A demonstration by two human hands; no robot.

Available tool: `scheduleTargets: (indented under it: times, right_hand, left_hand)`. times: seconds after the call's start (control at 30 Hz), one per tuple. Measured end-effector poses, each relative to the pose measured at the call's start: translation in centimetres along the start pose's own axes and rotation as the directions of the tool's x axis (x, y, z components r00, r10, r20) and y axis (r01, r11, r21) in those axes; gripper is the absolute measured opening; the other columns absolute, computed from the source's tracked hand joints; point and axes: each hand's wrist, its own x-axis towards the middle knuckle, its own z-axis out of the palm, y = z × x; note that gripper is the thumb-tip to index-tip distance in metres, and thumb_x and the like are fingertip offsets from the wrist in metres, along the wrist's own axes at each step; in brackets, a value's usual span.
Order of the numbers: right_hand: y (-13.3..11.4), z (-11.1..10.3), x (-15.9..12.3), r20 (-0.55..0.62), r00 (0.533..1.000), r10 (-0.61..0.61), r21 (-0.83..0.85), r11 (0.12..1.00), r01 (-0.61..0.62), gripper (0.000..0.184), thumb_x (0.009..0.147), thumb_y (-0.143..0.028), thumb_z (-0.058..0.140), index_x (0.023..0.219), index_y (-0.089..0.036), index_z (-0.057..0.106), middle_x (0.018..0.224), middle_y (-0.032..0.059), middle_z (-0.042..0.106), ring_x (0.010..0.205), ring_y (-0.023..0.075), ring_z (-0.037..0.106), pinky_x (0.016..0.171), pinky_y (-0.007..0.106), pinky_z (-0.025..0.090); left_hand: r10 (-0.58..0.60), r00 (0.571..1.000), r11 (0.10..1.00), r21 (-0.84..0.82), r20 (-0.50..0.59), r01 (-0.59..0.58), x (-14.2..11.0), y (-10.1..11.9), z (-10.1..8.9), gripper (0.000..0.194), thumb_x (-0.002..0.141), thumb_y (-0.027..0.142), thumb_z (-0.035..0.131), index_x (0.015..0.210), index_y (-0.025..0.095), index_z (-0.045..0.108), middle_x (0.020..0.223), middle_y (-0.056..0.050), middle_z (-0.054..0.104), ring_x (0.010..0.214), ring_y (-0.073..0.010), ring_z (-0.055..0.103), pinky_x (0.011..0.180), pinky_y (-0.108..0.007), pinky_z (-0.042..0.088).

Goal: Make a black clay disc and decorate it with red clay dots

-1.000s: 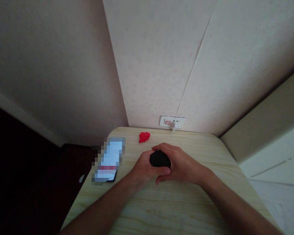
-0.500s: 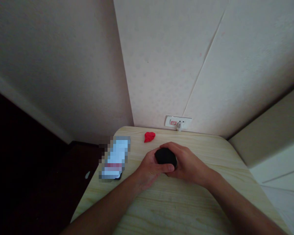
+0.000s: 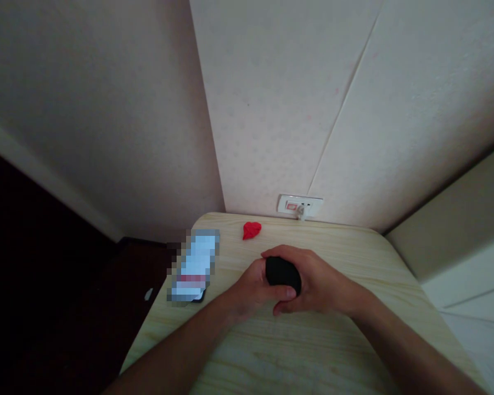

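Between both palms, over the middle of the table, is a smooth black rounded lump (image 3: 280, 270). My left hand (image 3: 255, 289) wraps its left and near side, with the thumb lying across the front of it. My right hand (image 3: 319, 280) curls around the far and right side, and its thumb shows just below the left thumb. The lump's underside and most of the left fingers are hidden. A small crumpled red piece (image 3: 252, 230) lies on the table beyond my hands, slightly to the left.
The pale wood table (image 3: 267, 356) has rounded far corners and stands against the wall. At its left edge lies a pixelated phone-like device (image 3: 197, 258). A wall socket (image 3: 290, 205) with a plug in it sits just above the far edge. White furniture (image 3: 477, 269) stands at right.
The camera view turned left at first, then held still. My hands keep hold of the black lump, shifting their grip around it and coming slightly nearer to me.
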Motion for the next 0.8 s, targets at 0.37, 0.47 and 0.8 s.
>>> scheduleTargets:
  times: [0.37, 0.47, 0.8]
  right_hand:
    - [0.4, 0.0, 0.0, -0.051, 0.999, -0.004, -0.076, 0.997, 0.0, 0.086, 0.062, -0.042, 0.095, 0.138, -0.024, 0.057, 0.121, 0.0086, 0.073, 0.104, 0.0296, 0.072, 0.09, 0.042, 0.056]
    - [0.3, -0.5, -0.1, 0.022, 1.0, -0.011, 0.039, 0.999, 0.01, 0.094, 0.058, -0.042, 0.097, 0.141, -0.024, 0.055, 0.128, 0.0084, 0.071, 0.113, 0.0302, 0.069, 0.098, 0.043, 0.054]
    - [-0.5, -0.4, 0.3, 0.037, 0.999, -0.003, 0.036, 0.999, 0.002, 0.07, 0.059, -0.039, 0.096, 0.121, -0.022, 0.066, 0.111, 0.0041, 0.073, 0.098, 0.0257, 0.069, 0.087, 0.038, 0.055]
  left_hand:
    - [-0.015, 0.993, 0.997, -0.081, -0.116, 0.006, 0.3, -0.1, 0.3, 0.037, 0.061, 0.029, 0.096, 0.086, 0.013, 0.074, 0.081, -0.003, 0.073, 0.076, -0.016, 0.067, 0.073, -0.026, 0.049]
    - [-0.03, 0.997, 0.997, -0.075, -0.065, 0.025, 0.2, 0.0, 0.3, 0.035, 0.061, 0.026, 0.096, 0.086, 0.011, 0.076, 0.081, -0.005, 0.074, 0.075, -0.0161, 0.067, 0.073, -0.026, 0.05]
    - [-0.033, 0.998, 0.996, -0.079, -0.055, 0.029, 0.2, -0.2, 0.3, 0.034, 0.062, 0.02, 0.094, 0.091, 0.014, 0.078, 0.085, -0.004, 0.076, 0.079, -0.0154, 0.068, 0.073, -0.025, 0.05]
